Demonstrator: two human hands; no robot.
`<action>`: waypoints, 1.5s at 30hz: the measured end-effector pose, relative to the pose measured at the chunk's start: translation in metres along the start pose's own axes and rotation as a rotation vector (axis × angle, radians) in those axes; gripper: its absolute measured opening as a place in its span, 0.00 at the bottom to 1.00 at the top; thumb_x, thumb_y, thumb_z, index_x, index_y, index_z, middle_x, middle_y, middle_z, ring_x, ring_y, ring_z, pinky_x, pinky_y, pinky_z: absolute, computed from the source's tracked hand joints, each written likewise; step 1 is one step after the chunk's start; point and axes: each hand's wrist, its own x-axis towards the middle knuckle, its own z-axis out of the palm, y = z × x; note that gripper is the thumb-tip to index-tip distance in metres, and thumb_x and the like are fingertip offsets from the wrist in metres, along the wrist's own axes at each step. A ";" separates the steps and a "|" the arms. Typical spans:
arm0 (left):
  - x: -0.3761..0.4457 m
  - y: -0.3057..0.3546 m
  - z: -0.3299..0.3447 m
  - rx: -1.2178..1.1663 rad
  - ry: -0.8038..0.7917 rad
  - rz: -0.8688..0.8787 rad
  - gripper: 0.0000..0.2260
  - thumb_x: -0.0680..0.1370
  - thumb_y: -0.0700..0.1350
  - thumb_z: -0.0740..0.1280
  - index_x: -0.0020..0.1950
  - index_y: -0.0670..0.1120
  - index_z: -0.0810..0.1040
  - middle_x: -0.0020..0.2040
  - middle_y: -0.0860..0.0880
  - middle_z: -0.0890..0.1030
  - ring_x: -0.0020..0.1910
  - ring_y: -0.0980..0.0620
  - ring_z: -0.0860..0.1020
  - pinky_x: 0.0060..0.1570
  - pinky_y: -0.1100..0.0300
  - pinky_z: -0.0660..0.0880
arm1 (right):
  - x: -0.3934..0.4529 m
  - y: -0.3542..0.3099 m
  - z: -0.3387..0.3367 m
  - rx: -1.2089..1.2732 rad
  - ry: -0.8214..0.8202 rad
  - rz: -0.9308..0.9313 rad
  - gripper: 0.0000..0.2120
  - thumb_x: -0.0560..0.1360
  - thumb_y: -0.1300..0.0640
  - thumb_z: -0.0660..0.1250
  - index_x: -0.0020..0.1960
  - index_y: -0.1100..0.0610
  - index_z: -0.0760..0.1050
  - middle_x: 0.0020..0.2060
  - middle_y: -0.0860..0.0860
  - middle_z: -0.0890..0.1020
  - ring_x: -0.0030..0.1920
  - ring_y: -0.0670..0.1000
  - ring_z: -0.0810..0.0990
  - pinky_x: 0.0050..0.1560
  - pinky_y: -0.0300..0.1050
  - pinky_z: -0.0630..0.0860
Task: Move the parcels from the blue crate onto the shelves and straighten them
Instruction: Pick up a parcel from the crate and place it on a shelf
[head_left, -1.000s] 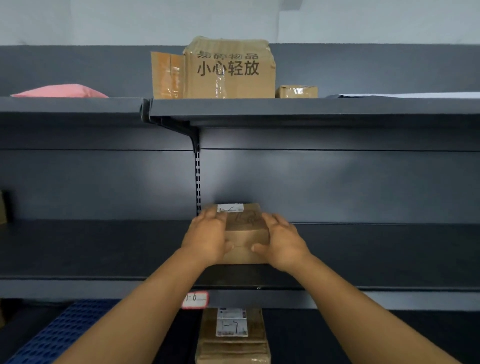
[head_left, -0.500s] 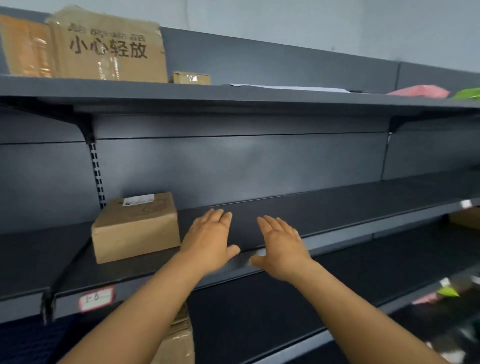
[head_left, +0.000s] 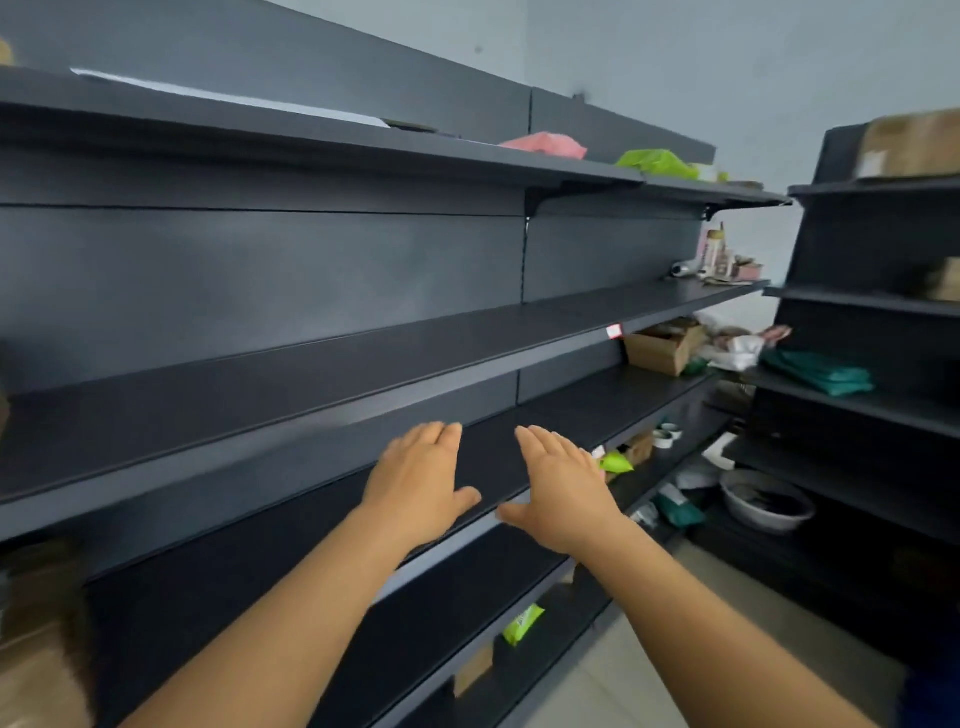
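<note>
Left hand (head_left: 421, 480) and right hand (head_left: 563, 491) both held out flat, grip spread, holding nothing, side by side in front of dark shelves (head_left: 311, 364). Pink parcel (head_left: 545, 145) on top shelf.

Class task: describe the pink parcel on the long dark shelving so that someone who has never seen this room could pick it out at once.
Start at the long dark shelving along the wall and look at its top shelf, toward the far end. The pink parcel lies flat there, a soft bag rather than a box. Its neighbour farther along, the green parcel, is bright green, so colour alone separates them.
</note>
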 end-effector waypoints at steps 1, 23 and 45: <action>0.003 0.021 0.008 -0.006 -0.005 0.021 0.36 0.78 0.57 0.64 0.79 0.46 0.51 0.78 0.49 0.57 0.76 0.49 0.55 0.73 0.54 0.54 | -0.009 0.020 -0.004 -0.007 0.003 0.018 0.45 0.74 0.42 0.68 0.79 0.54 0.46 0.78 0.49 0.52 0.78 0.53 0.50 0.77 0.52 0.50; 0.055 0.406 0.151 -0.118 -0.212 0.598 0.35 0.78 0.57 0.64 0.78 0.46 0.53 0.76 0.49 0.61 0.74 0.48 0.59 0.71 0.54 0.58 | -0.200 0.364 -0.076 -0.104 0.066 0.673 0.43 0.73 0.43 0.69 0.79 0.54 0.50 0.77 0.50 0.57 0.77 0.53 0.53 0.76 0.52 0.53; 0.197 0.646 0.312 -0.218 -0.417 0.885 0.34 0.79 0.57 0.63 0.78 0.46 0.53 0.76 0.49 0.60 0.75 0.49 0.58 0.72 0.53 0.58 | -0.207 0.629 -0.074 -0.049 0.045 1.134 0.40 0.73 0.43 0.70 0.77 0.54 0.54 0.76 0.50 0.60 0.76 0.53 0.57 0.74 0.52 0.55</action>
